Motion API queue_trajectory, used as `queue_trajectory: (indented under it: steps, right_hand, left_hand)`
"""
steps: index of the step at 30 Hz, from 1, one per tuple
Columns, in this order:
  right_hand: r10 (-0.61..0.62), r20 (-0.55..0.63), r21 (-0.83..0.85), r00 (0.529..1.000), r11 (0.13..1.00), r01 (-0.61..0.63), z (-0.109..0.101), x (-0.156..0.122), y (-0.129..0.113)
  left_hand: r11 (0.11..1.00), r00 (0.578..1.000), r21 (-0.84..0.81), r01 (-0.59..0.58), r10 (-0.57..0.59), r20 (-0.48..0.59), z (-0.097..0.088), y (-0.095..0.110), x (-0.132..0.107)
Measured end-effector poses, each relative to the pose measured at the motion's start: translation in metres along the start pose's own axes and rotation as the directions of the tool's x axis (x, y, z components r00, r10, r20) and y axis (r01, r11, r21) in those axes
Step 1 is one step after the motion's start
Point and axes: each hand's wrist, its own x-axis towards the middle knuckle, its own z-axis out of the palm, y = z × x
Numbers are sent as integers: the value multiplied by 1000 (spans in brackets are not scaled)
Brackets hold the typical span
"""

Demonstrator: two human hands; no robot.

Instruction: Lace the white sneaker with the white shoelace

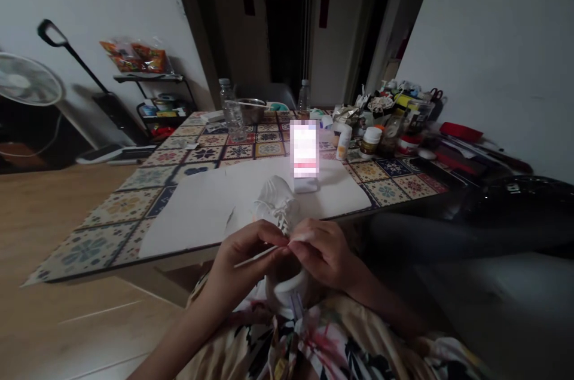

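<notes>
Patterned table (107, 213) is lying ahead while our left hand (244, 263) is pinching thin stick (255, 256). Right hand (325, 251) is pinching something, unclear, below laces (280, 213) of white shoe (273, 195) at twelve o'clock. Slipping grip could be scratching it.

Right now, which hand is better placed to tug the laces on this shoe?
Probably the right hand: its fingertips sit by the laces of the white sneaker, while the left hand is gripping a thin white stick.

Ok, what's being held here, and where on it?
The left hand pinches a thin white stick toward one end; the right hand is at the laces of the white sneaker, hold unclear.
</notes>
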Motion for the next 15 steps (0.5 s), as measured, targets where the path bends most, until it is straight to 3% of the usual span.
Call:
queue_trajectory:
  steps: [4, 6, 12, 15]
  right_hand:
    - [260, -161, 100, 952, 964, -246, 6, 0, -4]
    - [316, -179, 147, 932, 945, -292, 7, 1, -4]
    - [56, 16, 87, 998, 995, -58, 0, 8, -3]
    - [6, 27, 64, 1000, 998, -8, 1, 9, 0]
  left_hand:
    - [994, 992, 57, -92, 87, 91, 1, -1, -2]
    - [983, 982, 93, -161, 150, 111, 1, -1, -3]
    - [904, 936, 249, -347, 350, 37, -8, 2, -4]
    - [919, 947, 229, -319, 321, 32, -9, 3, -4]
